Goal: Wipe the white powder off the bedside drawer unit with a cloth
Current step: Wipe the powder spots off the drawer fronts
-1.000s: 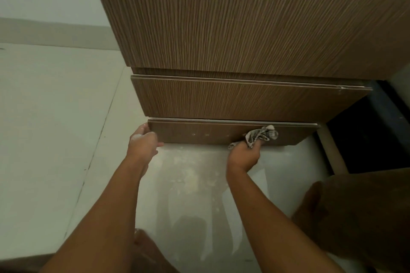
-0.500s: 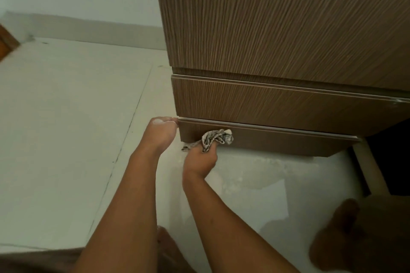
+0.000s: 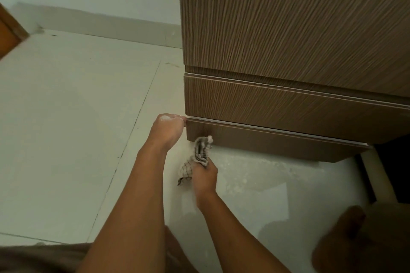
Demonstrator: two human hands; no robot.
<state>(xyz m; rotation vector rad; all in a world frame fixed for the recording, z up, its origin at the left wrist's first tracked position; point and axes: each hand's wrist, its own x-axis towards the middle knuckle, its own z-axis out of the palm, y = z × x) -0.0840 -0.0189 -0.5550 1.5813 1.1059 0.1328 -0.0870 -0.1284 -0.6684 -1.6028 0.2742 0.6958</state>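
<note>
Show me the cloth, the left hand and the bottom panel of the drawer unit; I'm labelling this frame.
cloth (image 3: 201, 150): head view, bunched checked part above the fist.
left hand (image 3: 168, 127): head view, back of the hand.
bottom panel (image 3: 277, 142): head view, bare front face.

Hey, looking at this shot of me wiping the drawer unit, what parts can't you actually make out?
Head view:
- Drawer unit: top and right side cut off by the frame.
- Right hand: fingers hidden under the cloth.
- Left hand: fingertips hidden at the unit's corner.
- Powder on floor: faint, extent unclear.
</note>
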